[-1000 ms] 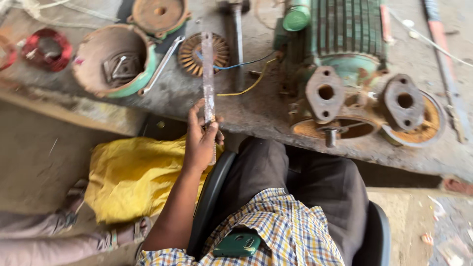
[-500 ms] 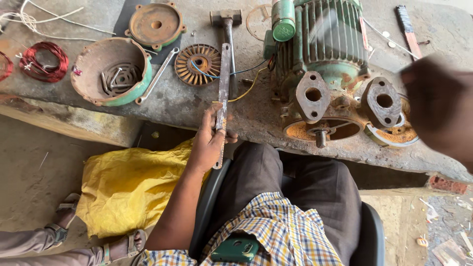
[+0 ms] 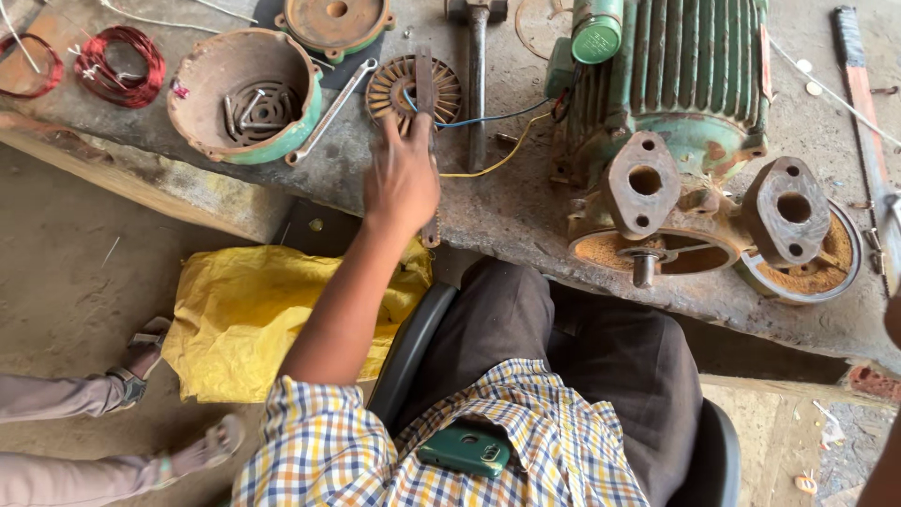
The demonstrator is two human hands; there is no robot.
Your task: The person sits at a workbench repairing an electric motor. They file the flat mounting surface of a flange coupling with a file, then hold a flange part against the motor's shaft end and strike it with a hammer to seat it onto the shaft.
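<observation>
My left hand (image 3: 402,178) is closed around a long flat metal strip (image 3: 425,80). The strip lies lengthwise over the edge of the workbench (image 3: 526,216), and its far end rests across a round finned fan wheel (image 3: 394,94). Its near end sticks out below my palm, past the bench edge. A hammer (image 3: 477,84) lies just right of the strip, with blue and yellow wires crossing under it. Only a sliver of my right hand (image 3: 893,324) shows at the right edge, so its fingers cannot be read.
A green finned motor with a rusty two-flange pump housing (image 3: 676,122) fills the bench's right side. A green end cover holding bolts (image 3: 244,94), a spanner (image 3: 330,99) and red wire coils (image 3: 122,66) sit left. A yellow bag (image 3: 263,319) and another person's feet (image 3: 141,361) are on the floor.
My left hand has pushed the metal strip forward from the bench edge onto the fan wheel. My right hand has dropped back to the right edge of view.
</observation>
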